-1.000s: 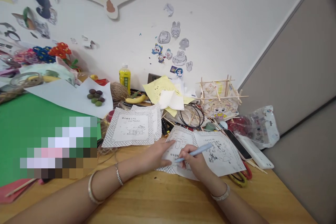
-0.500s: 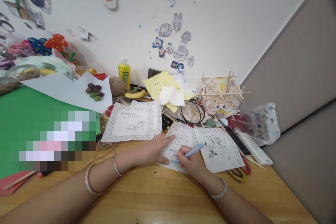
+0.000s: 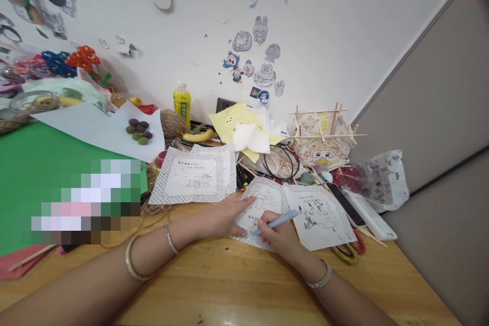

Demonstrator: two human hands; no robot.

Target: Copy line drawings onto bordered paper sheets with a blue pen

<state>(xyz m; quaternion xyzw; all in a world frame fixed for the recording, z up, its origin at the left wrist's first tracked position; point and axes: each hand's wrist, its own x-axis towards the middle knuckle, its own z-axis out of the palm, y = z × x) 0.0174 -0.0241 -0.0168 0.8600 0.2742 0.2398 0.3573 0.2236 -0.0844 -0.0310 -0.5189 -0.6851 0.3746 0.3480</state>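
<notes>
Sheet under pen: bordered sheet (image 3: 272, 198) flat on the wooden table (image 3: 214, 290), in front of the person, between both hands.
Right hand: right hand (image 3: 280, 237) pinches a slim, pale-blue pen (image 3: 284, 218) in a narrow writing grip, tip down at the sheet's lower part; actual contact too small to confirm.
Left hand: left hand (image 3: 225, 216) spread wide over the sheet's left edge, looks like it's bracing; holds nothing visible.
Inked so far: line drawing, some handwriting, cross-hatched edging on visible sides.
Left to do: can't tell; right hand covers the lower right. My read: partway or late, pen down at the bottom.
Right-hand page: drawn page (image 3: 321, 221) has writing, dense dark strokes, hatched edge; looks filled. One folded sheet or two, can't tell.
Left-hand pages: overlapping pages (image 3: 191, 178), pavilion-like sketch plus text; top one looks complete.
Paper: thin, white, slightly curled, creased.
Behind: fuzzy round twine ball (image 3: 173, 125), smooth yellow bottle (image 3: 182, 107), angular stick frame (image 3: 323, 137) with printed panels.
</notes>
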